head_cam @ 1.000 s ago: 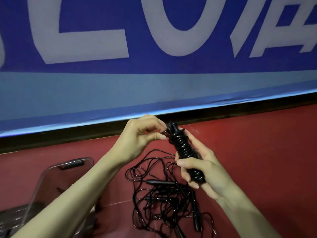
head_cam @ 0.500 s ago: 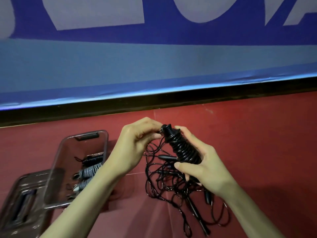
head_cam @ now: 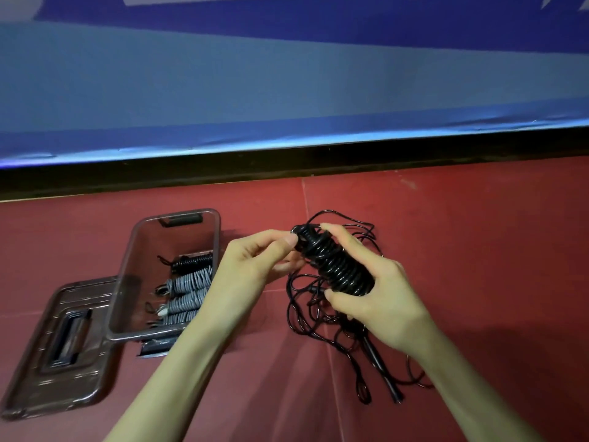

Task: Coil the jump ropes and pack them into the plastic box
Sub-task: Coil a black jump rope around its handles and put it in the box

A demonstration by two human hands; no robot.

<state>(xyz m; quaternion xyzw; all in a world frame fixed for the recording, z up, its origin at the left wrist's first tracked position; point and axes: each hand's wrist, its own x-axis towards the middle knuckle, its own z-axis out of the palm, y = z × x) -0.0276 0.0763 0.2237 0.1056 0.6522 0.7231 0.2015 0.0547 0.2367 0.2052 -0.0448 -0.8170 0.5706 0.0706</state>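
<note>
The blue banner (head_cam: 287, 74) is filling the whole upper half, at 12 o'clock, and under it the red floor (head_cam: 478, 250) is carrying everything. Compared with a second ago, the view is sitting lower: the plastic box (head_cam: 127, 282) was only partly seen then, and now it is showing fully at 9 o'clock from the hands. I judge this means the wrapping is almost finished and the person is getting ready to pack.

The lid (head_cam: 47, 362) is lying on the floor at 8 o'clock, touching the near left side of the box, so the box is standing open. Inside it, coiled ropes (head_cam: 188, 288) are already lying in a row, one black and several grey, filling the right part; the left part is looking free, so there is room for one more bundle.

The loose ropes (head_cam: 318, 320) are lying tangled on the floor under the hands, spreading toward 5 o'clock; more coiling is waiting there.

The right hand (head_cam: 379, 298) is gripping the black bundle (head_cam: 338, 266), fingers curled round its lower end, the forefinger lying along its top. The bundle is being held in the air just right of the box, tilted, its upper end pointing to 10 o'clock. The left hand (head_cam: 255, 266) is pinching the rope end at the top of the bundle between thumb and fingertips, fingers curled.

The way to the box is open, but the left forearm is crossing over the box's near right corner, so I think it must move aside first.
</note>
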